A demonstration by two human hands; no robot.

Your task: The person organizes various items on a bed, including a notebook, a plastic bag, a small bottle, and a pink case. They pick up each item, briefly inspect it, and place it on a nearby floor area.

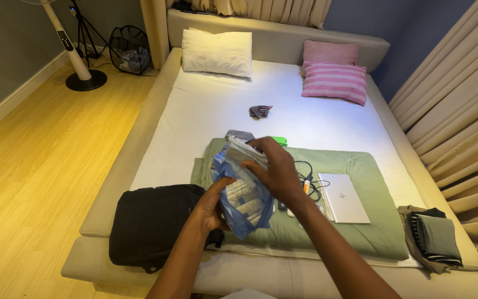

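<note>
Both of my hands hold a blue-and-white checked cloth bundle over the green folded blanket on the bed. My left hand grips the bundle from below at its left side. My right hand closes over its top, fingers curled around the upper edge. A black backpack lies just left of my left hand at the bed's front edge.
A closed silver laptop and tangled cables rest on the blanket. A small grey cloth lies mid-bed; a white pillow and pink striped pillows at the head. Folded clothes sit front right. A fan stand stands on the floor.
</note>
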